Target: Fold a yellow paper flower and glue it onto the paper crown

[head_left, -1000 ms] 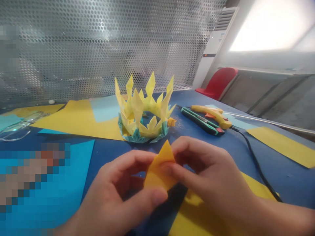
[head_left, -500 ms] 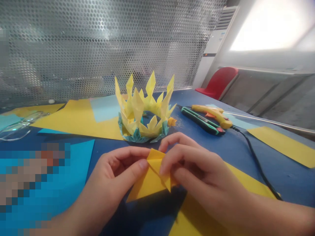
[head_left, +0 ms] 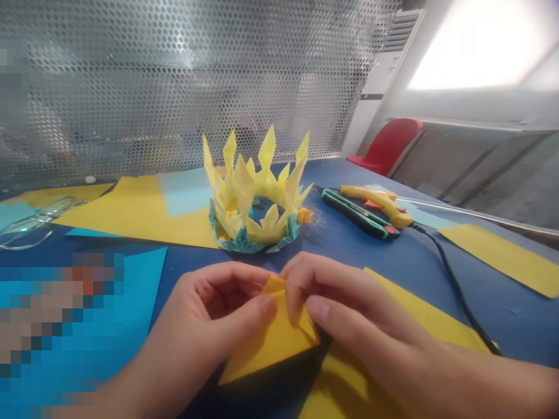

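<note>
A small folded piece of yellow paper (head_left: 271, 343) is held between both hands near the bottom middle. My left hand (head_left: 218, 311) pinches its upper left part, thumb on top. On the right side, my right hand (head_left: 345, 314) grips the paper with bent fingers and thumb, hiding part of the folds. Behind the hands stands a paper crown (head_left: 257, 203) with tall yellow points and a blue-green base. A yellow sheet (head_left: 345, 378) lies partly under my right forearm.
A glue gun (head_left: 384, 203) and a cutter knife (head_left: 358, 215) lie right of the crown, with a black cord. Yellow and blue sheets (head_left: 131, 203), glasses (head_left: 39, 224) and a pixelated area are at left. A red chair (head_left: 388, 145) stands behind.
The folded paper has moved slightly lower, and its right flap now lies flatter. My right fingers have shifted down, with the thumb now on the paper's right edge.
</note>
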{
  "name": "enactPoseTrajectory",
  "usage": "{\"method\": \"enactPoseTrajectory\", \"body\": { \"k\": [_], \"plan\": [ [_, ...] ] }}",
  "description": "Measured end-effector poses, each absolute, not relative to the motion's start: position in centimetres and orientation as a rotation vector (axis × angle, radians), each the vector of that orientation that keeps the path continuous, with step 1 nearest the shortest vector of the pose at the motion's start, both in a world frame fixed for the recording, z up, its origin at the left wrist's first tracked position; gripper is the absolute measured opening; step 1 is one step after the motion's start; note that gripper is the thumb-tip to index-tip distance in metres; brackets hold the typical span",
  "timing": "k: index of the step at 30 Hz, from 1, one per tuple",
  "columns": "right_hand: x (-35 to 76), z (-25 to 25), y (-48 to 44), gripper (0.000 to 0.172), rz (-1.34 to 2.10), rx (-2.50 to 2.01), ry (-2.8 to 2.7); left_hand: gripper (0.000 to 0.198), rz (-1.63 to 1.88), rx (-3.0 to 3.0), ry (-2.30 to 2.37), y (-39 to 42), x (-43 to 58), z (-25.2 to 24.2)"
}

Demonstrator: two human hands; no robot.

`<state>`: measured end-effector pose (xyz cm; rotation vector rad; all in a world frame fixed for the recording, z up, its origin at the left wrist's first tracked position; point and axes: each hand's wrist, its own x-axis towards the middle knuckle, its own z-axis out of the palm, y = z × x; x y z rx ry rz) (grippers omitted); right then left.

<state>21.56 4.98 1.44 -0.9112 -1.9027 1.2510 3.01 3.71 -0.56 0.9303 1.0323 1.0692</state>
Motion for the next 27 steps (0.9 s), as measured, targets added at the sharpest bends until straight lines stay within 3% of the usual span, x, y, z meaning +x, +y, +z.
{"method": "enactPoseTrajectory", "body": {
  "k": [3, 6, 10, 15, 27],
  "plan": [
    [21.3, 1.2, 4.9, 0.016, 1.313, -0.917, -1.872, 0.008, 1.158, 0.916, 1.092, 3.5, 3.4, -0.3],
    [21.2, 0.6, 4.9, 0.003, 1.311, -0.888, -1.787, 0.009, 1.214, 0.942, 1.161, 3.4, 3.7, -0.1],
    [21.2, 0.2, 5.0, 0.02, 1.335, -0.957, -1.722, 0.013, 1.212, 1.011, 1.161, 3.5, 3.6, -0.1],
    [21.1, 0.6, 5.4, 0.023, 1.498, -1.009, -1.619, 0.009, 1.276, 0.987, 1.212, 3.2, 4.0, 0.1],
    [21.2, 0.7, 5.4, 0.017, 1.342, -1.067, -1.667, 0.01, 1.164, 1.055, 1.15, 3.5, 3.2, -0.5]
  ]
}}
